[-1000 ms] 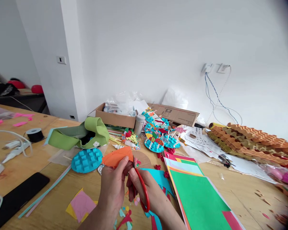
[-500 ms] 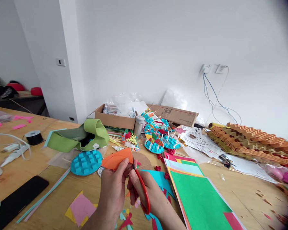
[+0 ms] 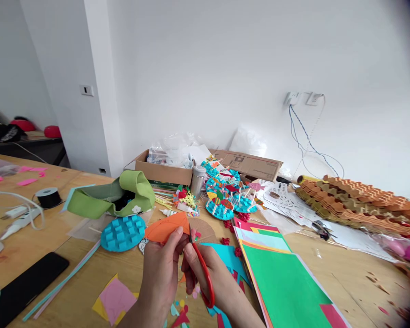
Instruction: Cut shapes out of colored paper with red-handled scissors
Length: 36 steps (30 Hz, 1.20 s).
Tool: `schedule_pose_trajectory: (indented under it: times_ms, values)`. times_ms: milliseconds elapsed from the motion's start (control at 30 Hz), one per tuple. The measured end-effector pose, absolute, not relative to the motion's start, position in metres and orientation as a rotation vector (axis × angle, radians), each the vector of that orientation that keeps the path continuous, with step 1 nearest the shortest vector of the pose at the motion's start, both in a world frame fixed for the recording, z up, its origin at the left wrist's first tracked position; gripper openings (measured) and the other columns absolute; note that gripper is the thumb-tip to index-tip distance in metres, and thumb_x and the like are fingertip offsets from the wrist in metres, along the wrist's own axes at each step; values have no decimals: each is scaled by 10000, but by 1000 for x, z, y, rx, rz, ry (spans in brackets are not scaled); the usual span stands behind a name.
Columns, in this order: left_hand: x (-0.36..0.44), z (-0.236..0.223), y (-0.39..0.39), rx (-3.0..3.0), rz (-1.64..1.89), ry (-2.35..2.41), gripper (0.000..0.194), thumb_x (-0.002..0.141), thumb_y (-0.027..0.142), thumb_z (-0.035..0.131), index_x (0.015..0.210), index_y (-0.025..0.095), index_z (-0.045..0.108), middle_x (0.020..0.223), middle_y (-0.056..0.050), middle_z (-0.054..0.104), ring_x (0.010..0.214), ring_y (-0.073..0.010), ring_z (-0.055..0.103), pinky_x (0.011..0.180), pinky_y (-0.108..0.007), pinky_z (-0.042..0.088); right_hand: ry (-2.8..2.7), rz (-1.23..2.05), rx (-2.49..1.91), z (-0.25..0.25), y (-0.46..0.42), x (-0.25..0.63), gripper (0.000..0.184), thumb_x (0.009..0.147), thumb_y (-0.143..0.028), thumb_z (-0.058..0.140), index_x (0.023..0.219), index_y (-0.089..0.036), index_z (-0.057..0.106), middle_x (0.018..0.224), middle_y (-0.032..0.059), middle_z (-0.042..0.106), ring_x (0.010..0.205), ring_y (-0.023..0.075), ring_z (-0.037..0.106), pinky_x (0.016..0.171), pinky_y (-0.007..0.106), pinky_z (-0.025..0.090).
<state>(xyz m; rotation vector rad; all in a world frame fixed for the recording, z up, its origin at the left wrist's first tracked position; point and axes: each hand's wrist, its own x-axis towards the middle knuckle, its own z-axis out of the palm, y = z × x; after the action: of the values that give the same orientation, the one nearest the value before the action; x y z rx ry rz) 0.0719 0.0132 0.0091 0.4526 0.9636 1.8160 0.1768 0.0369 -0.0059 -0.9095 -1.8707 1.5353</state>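
The red-handled scissors (image 3: 205, 273) pair smooth, slightly glossy plastic loops with dark metal blades, and the orange sheet (image 3: 166, 228) is matt paper, thin and smooth. Under them the tabletop (image 3: 78, 287) is wood, grained, with a low sheen. The green pouch (image 3: 92, 200) looks like felt, soft and matt. The blue disc (image 3: 123, 233) has a dull, paper-like face, while the brown disc (image 3: 205, 230) is plain matt cardboard, as is the open box (image 3: 169, 174). Clear, crinkled plastic bags (image 3: 172, 148) shine above it. The canister (image 3: 198, 180) has a silvery, metallic body. The egg trays (image 3: 355, 202) are rough moulded pulp; the green sheet (image 3: 283, 278) is smooth, matt paper.
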Motion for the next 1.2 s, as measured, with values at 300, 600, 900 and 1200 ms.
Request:
schedule_pose_trajectory:
  times_ms: [300, 600, 900, 1200]
  values:
    - [72, 12, 14, 427, 1828, 941, 260, 593, 298, 823, 763, 148, 696, 759, -85, 744, 715, -285, 725, 466, -296, 520, -1862, 1549, -894, -6, 37, 177, 595, 898, -726, 393, 717, -172, 511, 497, -33, 514, 396, 69, 453, 391, 156, 310]
    - [70, 9, 17, 416, 1829, 891, 265, 567, 299, 843, 694, 122, 691, 676, -66, 721, 723, -262, 715, 606, -311, 548, -1896, 1544, -908, -5, 39, 177, 664, 843, -797, 397, 697, -159, 509, 471, -34, 497, 375, 64, 463, 373, 147, 322]
    - [69, 12, 17, 399, 1837, 874, 245, 547, 264, 844, 676, 130, 685, 636, -41, 707, 642, -212, 684, 644, -313, 549, -1894, 1546, -934, -10, 40, 179, 666, 853, -789, 391, 714, -151, 521, 463, -31, 505, 368, 67, 482, 360, 144, 317]
    - [67, 7, 20, 407, 1832, 884, 242, 556, 272, 843, 667, 125, 687, 606, -24, 687, 586, -174, 653, 621, -294, 540, -1898, 1543, -954, -9, 39, 178, 683, 831, -816, 378, 670, -163, 496, 459, -35, 485, 365, 67, 471, 357, 149, 331]
